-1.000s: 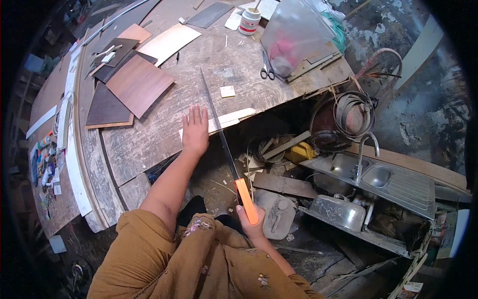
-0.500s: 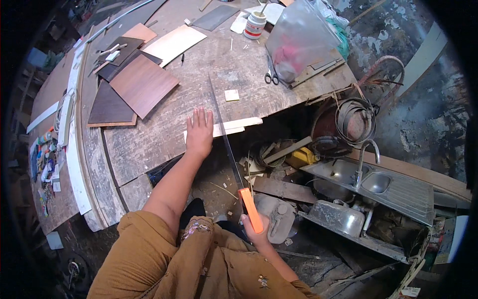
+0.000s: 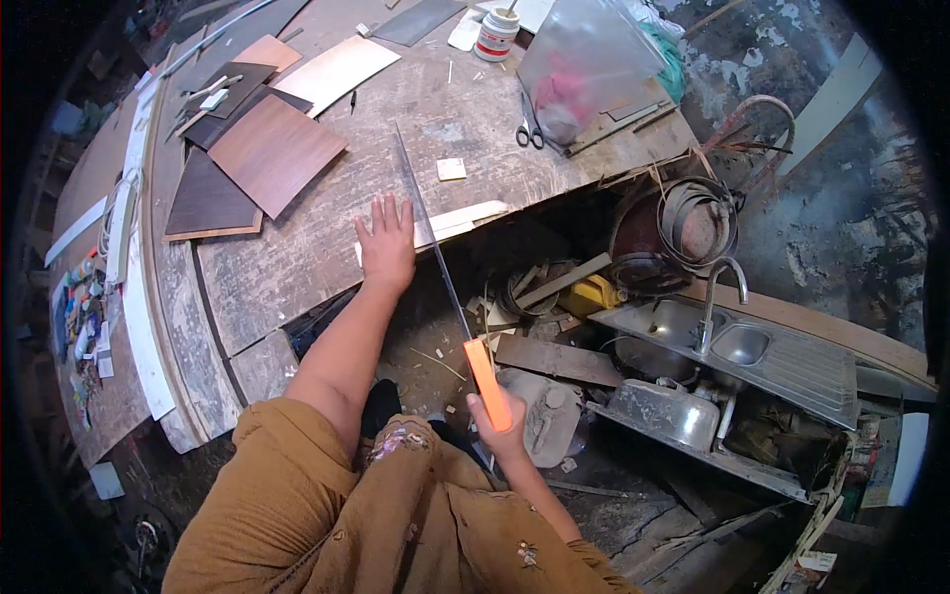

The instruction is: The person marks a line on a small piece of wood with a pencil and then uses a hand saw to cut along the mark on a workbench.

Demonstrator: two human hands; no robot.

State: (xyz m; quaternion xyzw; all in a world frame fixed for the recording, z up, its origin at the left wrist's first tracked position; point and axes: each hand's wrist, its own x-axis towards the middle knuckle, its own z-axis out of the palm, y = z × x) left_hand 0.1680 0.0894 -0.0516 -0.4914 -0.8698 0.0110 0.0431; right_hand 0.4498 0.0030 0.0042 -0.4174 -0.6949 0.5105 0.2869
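A hand saw with an orange handle (image 3: 488, 384) is gripped in my right hand (image 3: 498, 426), below the bench edge. Its long thin blade slants up and away, crossing a pale wooden strip (image 3: 465, 220) at the edge of the worn workbench (image 3: 327, 252). My left hand (image 3: 388, 247) lies flat on the strip's left part, fingers spread, just left of the blade; the palm hides some of the wood. A small pale square piece (image 3: 451, 169) rests on the bench beyond the strip.
Brown wood panels (image 3: 277, 163) lie at the bench's left. Scissors (image 3: 529, 127), a white jar (image 3: 497, 36) and a clear plastic bag (image 3: 584, 69) are at the far right. A steel sink (image 3: 742, 346), a yellow container (image 3: 592, 295) and scrap wood (image 3: 556, 359) crowd the floor side.
My right hand and the saw have moved forward and up, the blade reaching farther over the bench. The left hand stays on the strip; the whole view has shifted slightly.
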